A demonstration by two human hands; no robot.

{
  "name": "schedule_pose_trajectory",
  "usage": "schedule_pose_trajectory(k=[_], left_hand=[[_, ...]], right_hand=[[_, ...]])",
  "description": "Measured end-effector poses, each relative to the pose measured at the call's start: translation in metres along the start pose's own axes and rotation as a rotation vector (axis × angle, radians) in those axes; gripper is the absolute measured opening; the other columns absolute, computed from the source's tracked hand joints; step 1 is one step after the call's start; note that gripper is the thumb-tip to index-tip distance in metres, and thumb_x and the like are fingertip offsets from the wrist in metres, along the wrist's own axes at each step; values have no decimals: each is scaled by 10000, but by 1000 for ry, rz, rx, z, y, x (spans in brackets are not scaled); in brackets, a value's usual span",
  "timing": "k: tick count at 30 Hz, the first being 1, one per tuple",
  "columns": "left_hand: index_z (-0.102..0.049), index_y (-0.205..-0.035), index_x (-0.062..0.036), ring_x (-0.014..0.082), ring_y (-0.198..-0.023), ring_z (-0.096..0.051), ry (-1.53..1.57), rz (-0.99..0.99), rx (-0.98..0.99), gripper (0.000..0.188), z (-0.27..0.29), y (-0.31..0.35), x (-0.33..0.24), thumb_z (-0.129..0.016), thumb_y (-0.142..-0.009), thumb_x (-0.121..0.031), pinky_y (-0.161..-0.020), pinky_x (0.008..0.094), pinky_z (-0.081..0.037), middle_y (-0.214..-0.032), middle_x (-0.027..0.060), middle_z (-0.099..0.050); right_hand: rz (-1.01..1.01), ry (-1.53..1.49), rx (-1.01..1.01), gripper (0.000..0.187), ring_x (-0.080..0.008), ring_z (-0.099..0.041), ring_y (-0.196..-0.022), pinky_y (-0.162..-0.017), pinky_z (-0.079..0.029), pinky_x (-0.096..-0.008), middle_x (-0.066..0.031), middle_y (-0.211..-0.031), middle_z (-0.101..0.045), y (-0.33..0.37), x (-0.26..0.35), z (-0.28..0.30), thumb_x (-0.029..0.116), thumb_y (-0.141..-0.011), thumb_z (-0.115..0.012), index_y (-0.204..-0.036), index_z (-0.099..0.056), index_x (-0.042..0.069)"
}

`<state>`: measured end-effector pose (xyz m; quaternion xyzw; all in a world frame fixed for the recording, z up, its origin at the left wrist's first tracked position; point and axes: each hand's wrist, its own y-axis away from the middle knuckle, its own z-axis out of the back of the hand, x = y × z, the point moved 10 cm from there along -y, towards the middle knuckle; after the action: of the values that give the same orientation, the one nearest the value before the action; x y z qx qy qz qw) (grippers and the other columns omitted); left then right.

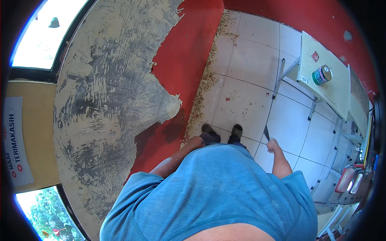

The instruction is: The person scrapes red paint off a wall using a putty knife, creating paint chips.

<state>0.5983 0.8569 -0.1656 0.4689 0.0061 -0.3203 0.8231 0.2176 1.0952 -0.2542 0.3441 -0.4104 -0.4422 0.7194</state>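
Observation:
In my right hand (273,146), closed in a fist, is a scraper (266,133) with a thin dark blade pointing up and away over the tiles. My left hand (196,143) hangs against my waist, beside the wall; its fingers are mostly hidden, so I cannot make out their pose. To my left the wall has a large scraped area (108,80), grey and cream with streaks. Red paint (181,48) remains along its lower part, with a ragged edge between. Paint flakes and crumbs (203,88) lie along the foot of the wall.
On the right stands a pale folding table (321,56) carrying a green-labelled paint can (322,75). Its legs reach onto the white floor tiles (251,56). Tools with red parts (345,179) lie farther right. A window (50,215) and a paper sign (19,140) are at left.

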Motion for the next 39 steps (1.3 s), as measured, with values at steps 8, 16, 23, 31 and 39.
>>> schedule_pose_trajectory(k=[8,16,23,31,39], left_hand=[[-654,-928,-46,346,-856,-604,80,-107,-50,281,-10,16,17,-537,-801,-268,-767,423,-470,-900,194,-634],[-641,-893,-36,314,-815,-614,395,-22,-21,366,-73,36,101,-555,-810,-381,-720,392,-468,-847,169,-639],[-652,-809,-23,278,-765,-625,474,-179,158,359,-87,11,114,-630,-754,-377,-683,368,-471,-781,155,-644],[-644,-875,-22,295,-815,-623,563,-35,-18,332,-72,15,118,-613,-790,-341,-725,373,-474,-864,180,-640],[-615,-840,3,264,-742,-597,753,154,32,306,-41,77,90,-583,-828,-301,-684,365,-452,-792,192,-613]], right_hand=[[150,-221,-209,422,-214,-553,-449,-360,-446,-327,-119,-620,-538,52,84,28,32,-765,-416,-1185,-436,64],[-59,-415,-40,487,-203,-559,-541,-435,-477,-340,-110,-751,-533,94,86,-116,115,-797,-495,-1269,-377,147],[332,10,-208,496,-374,-487,-1119,-962,-372,-368,-285,-1140,-530,125,212,-131,135,-753,-560,-1228,-474,25],[149,-171,191,234,-176,-520,-439,-375,-416,-307,-93,-616,-536,43,252,-135,218,-813,-528,-908,-520,4],[320,53,392,189,-198,-554,-479,-391,-433,-328,-137,-646,-550,5,302,-142,126,-768,-484,-920,-450,17]])
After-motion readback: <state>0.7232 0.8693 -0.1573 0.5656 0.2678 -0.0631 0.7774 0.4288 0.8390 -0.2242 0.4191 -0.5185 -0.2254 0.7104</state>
